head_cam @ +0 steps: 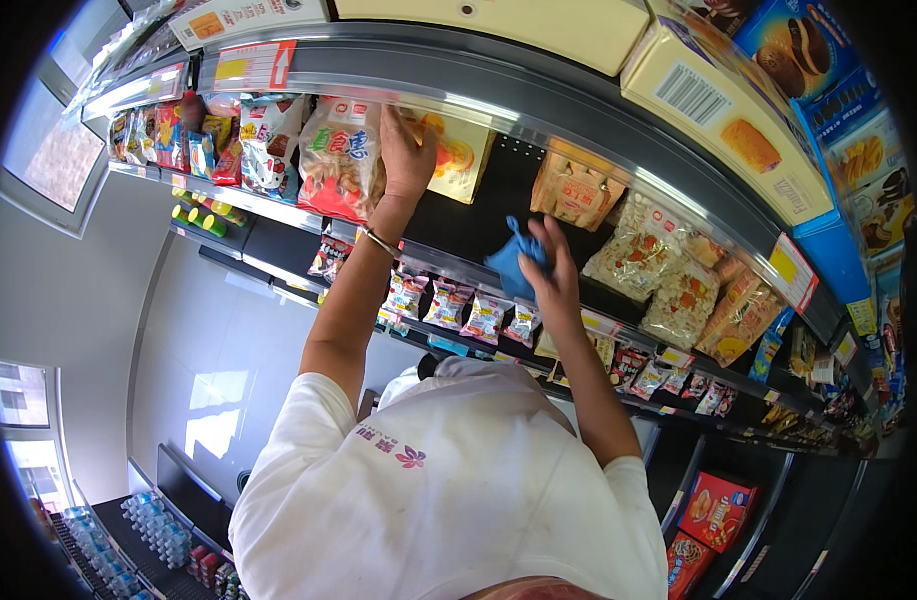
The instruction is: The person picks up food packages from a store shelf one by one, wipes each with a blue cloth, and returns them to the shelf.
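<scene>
My left hand (pixel 411 161) is against the right edge of a clear plastic bag of snacks (pixel 338 161) with a red base, on the shelf. Its fingertips are partly hidden, so whether it grips the bag is unclear. Just right of that hand leans a yellow snack package (pixel 458 157). My right hand (pixel 554 281) holds a crumpled blue cloth (pixel 517 262) over the front part of the black shelf (pixel 458 229). Beyond the cloth stands an orange-beige snack pouch (pixel 574 187). The right hand is slightly blurred.
An upper shelf edge (pixel 398 64) with price tags overhangs both hands, carrying cream-coloured cartons (pixel 698 105). Puffed-snack bags (pixel 638 240) stand to the right, a white cartoon-printed bag (pixel 269 150) to the left. Small candy bags (pixel 488 315) line the shelf below. Bottled water (pixel 154 525) stands at lower left.
</scene>
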Demonstrator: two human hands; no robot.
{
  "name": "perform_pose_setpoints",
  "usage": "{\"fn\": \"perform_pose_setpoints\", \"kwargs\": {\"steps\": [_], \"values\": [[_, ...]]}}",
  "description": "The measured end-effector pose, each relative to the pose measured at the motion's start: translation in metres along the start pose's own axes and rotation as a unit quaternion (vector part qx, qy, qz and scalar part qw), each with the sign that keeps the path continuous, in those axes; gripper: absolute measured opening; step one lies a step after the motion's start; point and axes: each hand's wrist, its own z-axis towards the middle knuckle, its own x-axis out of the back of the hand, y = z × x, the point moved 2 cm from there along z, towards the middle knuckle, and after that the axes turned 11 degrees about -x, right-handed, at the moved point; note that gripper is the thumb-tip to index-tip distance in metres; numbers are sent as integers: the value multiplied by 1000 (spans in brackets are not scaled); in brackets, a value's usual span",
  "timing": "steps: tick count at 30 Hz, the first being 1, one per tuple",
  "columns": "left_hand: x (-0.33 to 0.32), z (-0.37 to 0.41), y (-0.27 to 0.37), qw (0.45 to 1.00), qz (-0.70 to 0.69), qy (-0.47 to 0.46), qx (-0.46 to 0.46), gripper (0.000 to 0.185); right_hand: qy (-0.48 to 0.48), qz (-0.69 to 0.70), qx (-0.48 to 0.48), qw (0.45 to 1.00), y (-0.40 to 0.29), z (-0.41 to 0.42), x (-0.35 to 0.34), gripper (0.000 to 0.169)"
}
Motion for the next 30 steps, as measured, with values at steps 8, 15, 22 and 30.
{"fn": "perform_pose_setpoints", "kwargs": {"steps": [8,15,22,30], "values": [[-1,-7,-11,996,-80,36,10,58,42,-121,-23,991,-13,141,-62,80],[8,-17,28,981,-192,36,-10,60,33,17,16,999,34,162,-68,63],[73,-12,103,967,-246,-49,-54,57,-8,123,-29,992,-24,90,-43,57],[103,-75,131,777,-500,-179,337,69,-79,122,-229,963,-32,-28,-19,54]]}}
